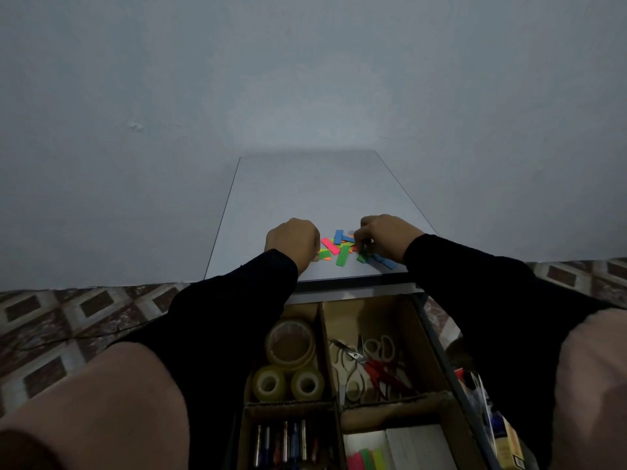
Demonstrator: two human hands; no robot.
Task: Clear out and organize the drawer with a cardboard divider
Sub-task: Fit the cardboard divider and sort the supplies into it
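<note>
A bare grey wall rises behind a white tabletop, with patterned floor tiles showing on either side. Near the tabletop's front edge the left hand rests with fingers curled, its tips at an orange and green paper strip — whether it actually pinches one cannot be told. Between the hands lies a loose scatter of coloured paper strips in pink, green, blue and orange. The right hand has its fingers bent around a few strips, pinching them together at the right of the pile.

Below the front edge the open drawer already looks largely sorted. A cardboard divider splits it into compartments: tape rolls at back left, scissors at back right, batteries at front left, and sticky notes with white pads at front right. Judging by this, the strips on the tabletop are what remains — to be gathered and stowed.
</note>
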